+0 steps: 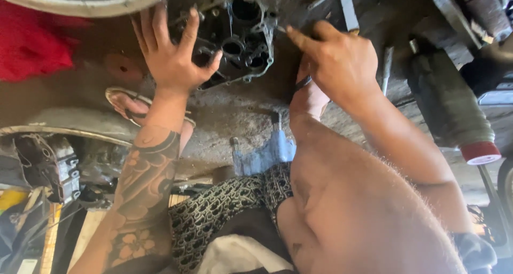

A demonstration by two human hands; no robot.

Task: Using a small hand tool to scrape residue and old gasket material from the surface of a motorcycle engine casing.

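A dark metal engine casing (240,33) lies on the concrete floor (235,114) at the upper middle of the frame. It is braced by the left hand (171,55), laid flat with fingers spread on its left edge, apparently to steady it. A thin tool (280,29) is pinched in the right hand (334,60) and pointed at the casing's right rim.

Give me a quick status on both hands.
Left hand flat on dark engine casing. Right hand pinching thin tool at its edge. Nothing between them.
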